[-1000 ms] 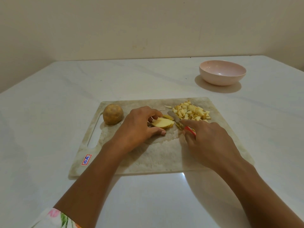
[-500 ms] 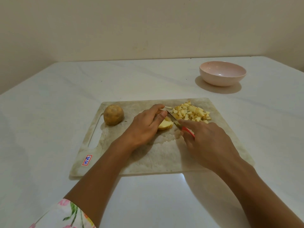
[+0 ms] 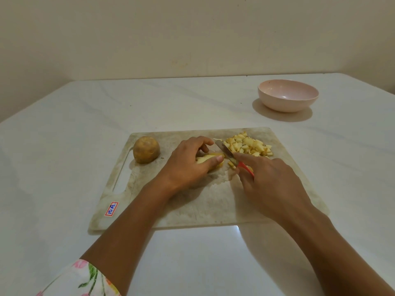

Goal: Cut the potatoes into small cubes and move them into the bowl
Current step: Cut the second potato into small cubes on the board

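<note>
A worn cutting board (image 3: 213, 206) lies in front of me on the white table. My left hand (image 3: 188, 165) holds a pale potato piece (image 3: 210, 160) down on the board, thumb and fingers curled round it. My right hand (image 3: 271, 180) grips a red-handled knife (image 3: 226, 151), its blade angled down against the right end of the piece. A heap of small potato cubes (image 3: 248, 145) sits at the board's far right. A whole unpeeled potato (image 3: 146, 149) stands at the far left of the board. The pink bowl (image 3: 287, 95) is beyond the board, to the right.
The board carries a handle slot (image 3: 121, 176) on its left side and a small "10 A" sticker (image 3: 111, 208) near its front left corner. A plain wall runs behind the table's far edge. A few cut bits lie by the blade.
My left hand has shifted its hold on the potato piece, thumb now along its near side. The knife blade has moved down against the piece's right end.
</note>
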